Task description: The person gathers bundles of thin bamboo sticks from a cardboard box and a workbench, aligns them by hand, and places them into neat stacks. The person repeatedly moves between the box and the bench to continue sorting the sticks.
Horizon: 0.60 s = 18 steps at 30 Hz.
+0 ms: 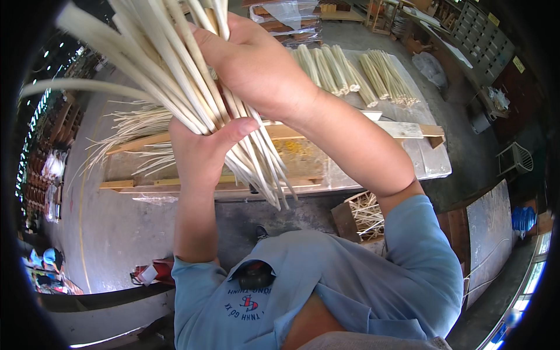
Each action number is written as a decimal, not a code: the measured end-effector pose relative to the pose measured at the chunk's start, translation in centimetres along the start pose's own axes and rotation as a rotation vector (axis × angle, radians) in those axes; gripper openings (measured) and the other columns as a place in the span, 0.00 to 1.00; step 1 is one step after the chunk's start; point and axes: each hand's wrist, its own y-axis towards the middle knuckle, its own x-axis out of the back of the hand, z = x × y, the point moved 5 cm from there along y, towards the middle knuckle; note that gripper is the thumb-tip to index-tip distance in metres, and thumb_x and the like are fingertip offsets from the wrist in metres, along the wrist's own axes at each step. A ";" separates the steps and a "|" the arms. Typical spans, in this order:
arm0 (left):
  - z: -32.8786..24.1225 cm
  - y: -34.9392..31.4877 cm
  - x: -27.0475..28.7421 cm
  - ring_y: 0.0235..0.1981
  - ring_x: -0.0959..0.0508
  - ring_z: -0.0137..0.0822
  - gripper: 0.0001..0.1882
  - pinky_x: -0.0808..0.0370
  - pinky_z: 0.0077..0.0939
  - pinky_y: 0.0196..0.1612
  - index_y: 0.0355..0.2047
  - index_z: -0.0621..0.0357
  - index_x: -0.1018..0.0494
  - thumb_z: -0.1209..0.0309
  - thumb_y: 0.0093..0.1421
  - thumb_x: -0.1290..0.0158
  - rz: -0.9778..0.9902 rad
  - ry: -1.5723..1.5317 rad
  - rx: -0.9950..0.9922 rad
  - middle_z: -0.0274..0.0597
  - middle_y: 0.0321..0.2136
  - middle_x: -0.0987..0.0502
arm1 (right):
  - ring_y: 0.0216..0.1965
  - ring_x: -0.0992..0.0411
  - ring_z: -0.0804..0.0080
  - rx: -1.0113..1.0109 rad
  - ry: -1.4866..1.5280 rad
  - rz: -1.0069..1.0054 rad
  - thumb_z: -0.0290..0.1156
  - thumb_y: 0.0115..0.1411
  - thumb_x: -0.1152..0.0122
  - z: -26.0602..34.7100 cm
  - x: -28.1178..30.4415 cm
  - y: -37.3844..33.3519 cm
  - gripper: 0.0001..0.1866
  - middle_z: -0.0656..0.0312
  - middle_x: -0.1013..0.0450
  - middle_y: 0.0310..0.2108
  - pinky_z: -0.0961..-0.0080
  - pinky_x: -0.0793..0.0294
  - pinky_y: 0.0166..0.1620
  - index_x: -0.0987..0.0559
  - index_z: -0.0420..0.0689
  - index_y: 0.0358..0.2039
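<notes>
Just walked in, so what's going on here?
A person in a light blue shirt is gripping a bundle of pale cane-like rods with both hands, the left hand lower and the right hand farther up. Beyond, on a worktable, similar bundles lie at the right and loose, thin strands at the left. Below the table sits a box of short pieces.

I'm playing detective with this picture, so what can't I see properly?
All in the head view:
Left hand: most fingers are hidden behind the sticks.
Right hand: fingertips are hidden by the sticks too.
Top ends of the sticks: some are cut off by the top edge; the upper-left ones are blurred.
Shoe: mostly hidden by the shirt.
Brown stack, far left: too small to tell what it is.
</notes>
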 end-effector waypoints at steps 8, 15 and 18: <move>-2.1 4.9 11.8 0.40 0.19 0.31 0.25 0.22 0.25 0.45 0.47 0.66 0.24 0.77 0.48 0.30 0.091 0.112 0.017 0.42 0.38 0.18 | 0.43 0.24 0.61 0.185 -0.139 0.020 0.43 0.70 0.51 -5.8 -9.1 7.0 0.22 0.49 0.22 0.40 0.67 0.27 0.50 0.24 0.34 0.49; 1.0 6.8 16.4 0.44 0.21 0.31 0.28 0.24 0.26 0.47 0.53 0.64 0.29 0.81 0.51 0.36 0.063 -0.016 0.120 0.41 0.44 0.22 | 0.41 0.32 0.53 0.379 -0.434 0.008 0.50 0.72 0.55 -11.1 -10.5 10.2 0.28 0.46 0.32 0.39 0.62 0.31 0.49 0.28 0.31 0.45; 2.2 6.8 17.0 0.43 0.21 0.31 0.28 0.23 0.26 0.46 0.54 0.65 0.29 0.81 0.51 0.36 -0.009 -0.032 0.109 0.40 0.44 0.22 | 0.51 0.29 0.62 0.264 -0.530 0.175 0.54 0.70 0.52 -13.0 -9.1 10.3 0.33 0.47 0.29 0.50 0.66 0.30 0.54 0.32 0.33 0.57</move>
